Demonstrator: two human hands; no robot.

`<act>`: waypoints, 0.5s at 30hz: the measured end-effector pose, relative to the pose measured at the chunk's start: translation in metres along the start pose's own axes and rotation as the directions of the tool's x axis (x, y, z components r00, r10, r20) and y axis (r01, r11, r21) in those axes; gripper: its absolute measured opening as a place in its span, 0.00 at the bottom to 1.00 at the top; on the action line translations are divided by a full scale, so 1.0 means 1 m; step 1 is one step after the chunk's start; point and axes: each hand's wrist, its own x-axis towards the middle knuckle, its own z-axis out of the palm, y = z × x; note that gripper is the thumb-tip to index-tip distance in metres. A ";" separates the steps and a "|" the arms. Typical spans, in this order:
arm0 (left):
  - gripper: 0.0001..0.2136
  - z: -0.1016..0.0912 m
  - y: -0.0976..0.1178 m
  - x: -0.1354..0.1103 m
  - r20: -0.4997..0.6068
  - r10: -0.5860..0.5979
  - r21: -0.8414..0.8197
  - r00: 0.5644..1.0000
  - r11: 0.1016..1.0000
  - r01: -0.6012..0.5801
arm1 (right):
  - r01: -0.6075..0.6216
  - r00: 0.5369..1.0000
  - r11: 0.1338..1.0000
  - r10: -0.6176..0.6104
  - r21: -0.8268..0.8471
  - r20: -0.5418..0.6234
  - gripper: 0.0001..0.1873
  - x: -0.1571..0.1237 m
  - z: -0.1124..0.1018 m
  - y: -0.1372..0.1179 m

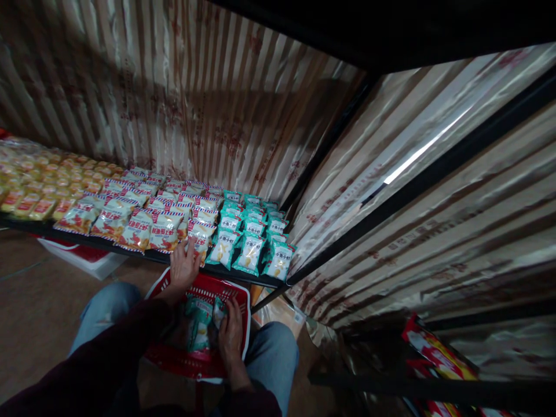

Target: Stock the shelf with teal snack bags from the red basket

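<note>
My left hand reaches up to the front edge of a low shelf and its spread fingers rest on a red-and-white striped snack packet. My right hand is down inside a red shopping basket on my lap, fingers curled round a teal snack packet. Rows of teal packets lie on the shelf just right of my left hand. More red-and-white striped packets fill the shelf to its left.
Yellow packets cover the far left of the shelf. A white and red box sits on the floor under it. Striped foil sheeting lines the back and right side. Red packets lie on a lower right shelf.
</note>
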 end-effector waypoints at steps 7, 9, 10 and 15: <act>0.25 0.008 -0.001 0.016 -0.057 -0.022 -0.047 0.998 0.999 0.019 | 0.015 1.000 1.000 -0.015 -0.001 -0.025 0.21 -0.003 0.002 0.001; 0.23 0.011 -0.003 0.016 -0.046 0.009 -0.057 0.999 0.998 -0.012 | 0.010 1.000 1.000 -0.010 -0.002 -0.021 0.21 -0.004 0.004 0.002; 0.22 0.012 -0.005 0.016 -0.035 0.035 -0.069 0.999 0.997 -0.037 | 0.003 1.000 1.000 -0.003 0.000 -0.014 0.21 -0.004 0.005 0.002; 0.22 0.013 -0.015 0.014 0.018 0.108 -0.116 0.994 0.988 -0.105 | -0.076 0.996 0.997 0.074 0.033 0.056 0.22 -0.004 0.007 0.000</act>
